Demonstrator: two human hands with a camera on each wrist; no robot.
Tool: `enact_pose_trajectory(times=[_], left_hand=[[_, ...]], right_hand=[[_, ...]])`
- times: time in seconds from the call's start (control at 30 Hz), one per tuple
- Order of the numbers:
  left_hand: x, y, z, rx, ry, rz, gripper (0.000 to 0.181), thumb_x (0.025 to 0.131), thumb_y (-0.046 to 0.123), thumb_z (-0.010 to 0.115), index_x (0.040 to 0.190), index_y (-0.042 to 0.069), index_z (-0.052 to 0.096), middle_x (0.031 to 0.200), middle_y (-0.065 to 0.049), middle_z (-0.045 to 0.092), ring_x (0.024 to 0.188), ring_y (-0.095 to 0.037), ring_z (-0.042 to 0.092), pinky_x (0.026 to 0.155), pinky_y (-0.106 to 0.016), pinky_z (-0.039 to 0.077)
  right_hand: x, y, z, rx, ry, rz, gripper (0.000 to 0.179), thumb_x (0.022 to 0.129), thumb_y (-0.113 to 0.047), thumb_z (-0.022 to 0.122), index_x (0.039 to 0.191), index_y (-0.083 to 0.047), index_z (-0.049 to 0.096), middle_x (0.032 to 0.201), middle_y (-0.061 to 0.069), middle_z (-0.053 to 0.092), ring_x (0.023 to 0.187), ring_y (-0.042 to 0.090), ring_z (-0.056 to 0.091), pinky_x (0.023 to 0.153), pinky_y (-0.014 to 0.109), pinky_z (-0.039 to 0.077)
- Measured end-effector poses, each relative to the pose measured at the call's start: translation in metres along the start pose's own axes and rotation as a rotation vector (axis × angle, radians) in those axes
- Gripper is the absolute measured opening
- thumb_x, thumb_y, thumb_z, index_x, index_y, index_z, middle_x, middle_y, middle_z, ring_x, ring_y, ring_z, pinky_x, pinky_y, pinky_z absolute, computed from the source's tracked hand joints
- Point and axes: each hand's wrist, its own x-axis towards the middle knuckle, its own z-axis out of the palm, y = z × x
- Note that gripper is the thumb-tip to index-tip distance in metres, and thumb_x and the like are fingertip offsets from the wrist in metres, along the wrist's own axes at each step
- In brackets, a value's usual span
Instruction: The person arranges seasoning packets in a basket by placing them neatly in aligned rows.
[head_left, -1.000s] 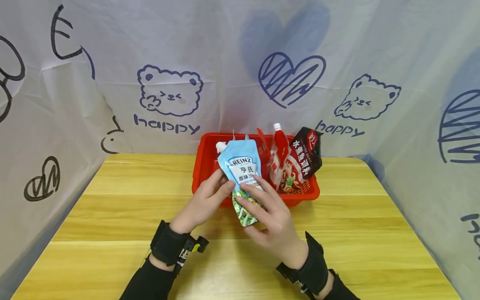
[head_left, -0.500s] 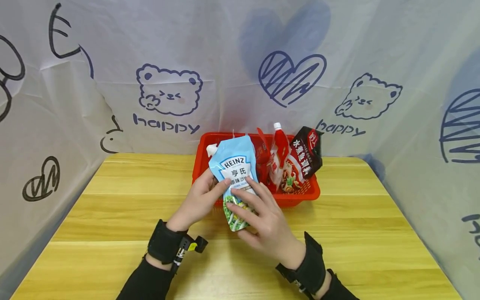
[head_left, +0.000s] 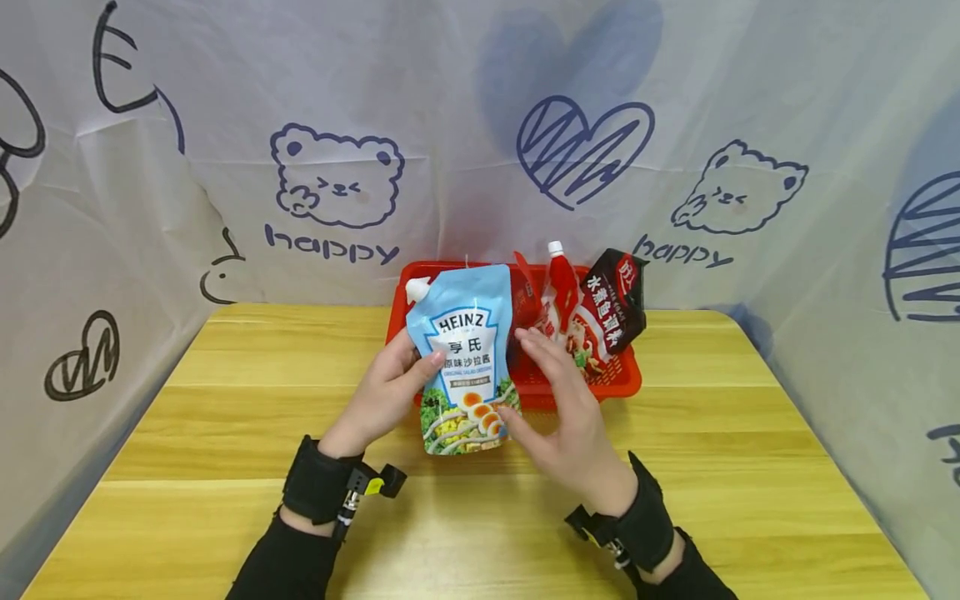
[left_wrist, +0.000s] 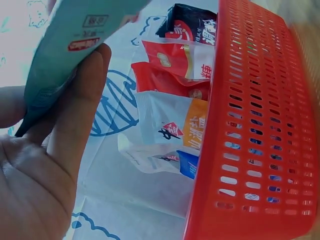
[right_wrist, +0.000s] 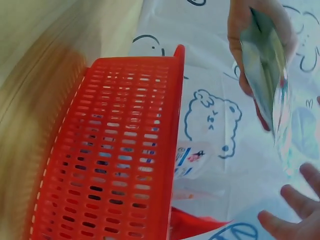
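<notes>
My left hand (head_left: 378, 396) grips a light blue salad dressing pouch (head_left: 468, 358) by its left side, thumb on the front and fingers behind. The pouch has a white spout at its upper left, and its printed front faces the head camera. In the left wrist view the pouch's back (left_wrist: 75, 50) shows, with the fingers against it. My right hand (head_left: 573, 425) is beside the pouch's right edge, fingers spread and holding nothing. The right wrist view shows a gap between those fingertips (right_wrist: 287, 192) and the pouch (right_wrist: 265, 70).
Behind the pouch, a red perforated basket (head_left: 628, 383) stands on the wooden table (head_left: 712, 467). It holds a black seasoning packet (head_left: 618, 292), a red pouch with white cap (head_left: 561, 287) and a white-and-orange bag (left_wrist: 170, 117). A drawn-on white cloth (head_left: 465, 167) hangs behind.
The pouch has shifted left and turned to face the head camera more fully. My right fingers, which lay across its front, have drawn off to the right.
</notes>
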Motion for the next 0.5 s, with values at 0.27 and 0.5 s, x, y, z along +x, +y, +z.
enact_pose_trajectory(times=[0.27,0.5], left_hand=[[-0.0006,-0.0004,0.0001,0.086,-0.042,-0.023,0.040,0.109,0.004,0.049,0.147,-0.006,0.045,0.132,-0.024,0.065,0.109,-0.027,0.070,0.094,-0.033,0.058],[-0.0020,-0.0008,0.0027,0.140,-0.126,-0.081,0.040,0.108,0.008,0.052,0.147,-0.002,0.047,0.127,-0.019,0.067,0.104,-0.026,0.070,0.094,-0.035,0.059]], right_hand=[[-0.0034,0.0100,-0.0047,0.173,-0.050,0.348,0.074,0.091,0.002,0.076,0.155,0.000,0.038,0.148,0.016,0.052,0.113,0.031,0.066,0.094,0.038,0.058],[-0.0049,0.0099,-0.0038,0.296,-0.057,0.530,0.072,0.093,0.004,0.072,0.156,-0.002,0.037,0.140,0.017,0.056,0.108,0.026,0.065,0.087,0.027,0.059]])
